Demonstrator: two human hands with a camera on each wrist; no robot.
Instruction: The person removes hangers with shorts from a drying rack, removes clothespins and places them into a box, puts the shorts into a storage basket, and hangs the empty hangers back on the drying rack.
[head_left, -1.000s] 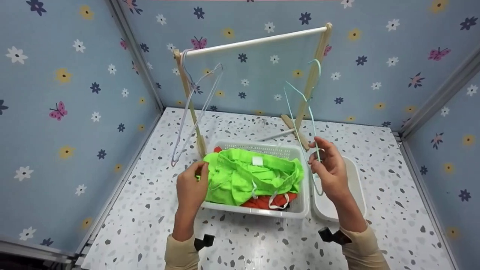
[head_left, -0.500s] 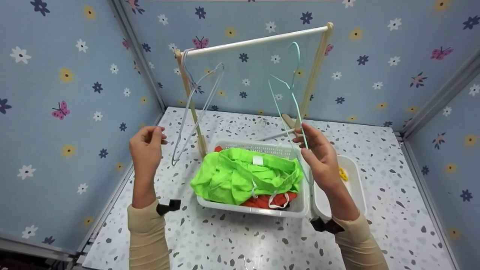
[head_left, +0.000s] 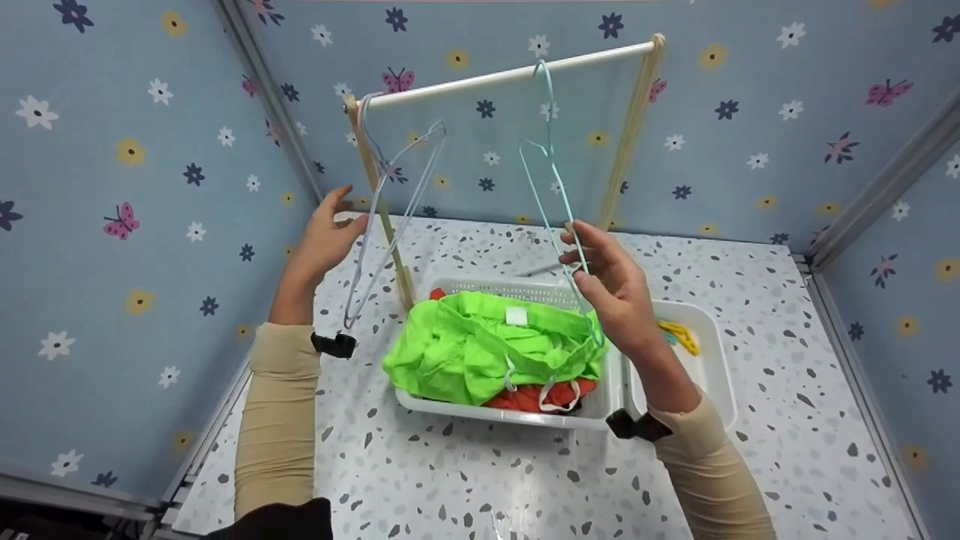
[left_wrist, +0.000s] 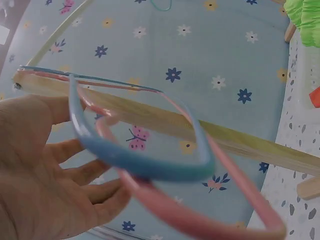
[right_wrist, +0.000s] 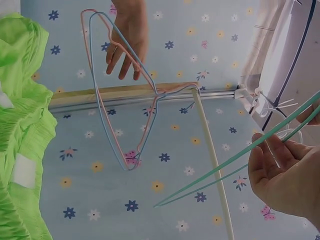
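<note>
In the head view my right hand [head_left: 615, 289] pinches a mint green clothes hanger [head_left: 564, 187] by its side, holding it upright. Its hook overlaps the white rod [head_left: 480, 81] of a small rack, near the rod's middle. At the rod's left end hang two more clothes hangers, a blue one [left_wrist: 150, 167] and a pink one [left_wrist: 210, 220]. My left hand [head_left: 322, 240] is raised right beside them, fingers spread and relaxed; the left wrist view shows the fingers behind the hangers' lower ends.
Below the rod stands a white basket [head_left: 487, 416] with bright green shorts [head_left: 465, 345] over a red garment [head_left: 517, 397]. To its right, a white tray [head_left: 716, 375] holds yellow clothes pegs [head_left: 684, 337], partly behind my right arm. Wooden posts [head_left: 630, 135] bear the rod.
My right hand has carried the mint green hanger left and up, bringing its hook to the rod. The left hand has left the green shorts and risen to the hanging hangers, its fingers opening.
</note>
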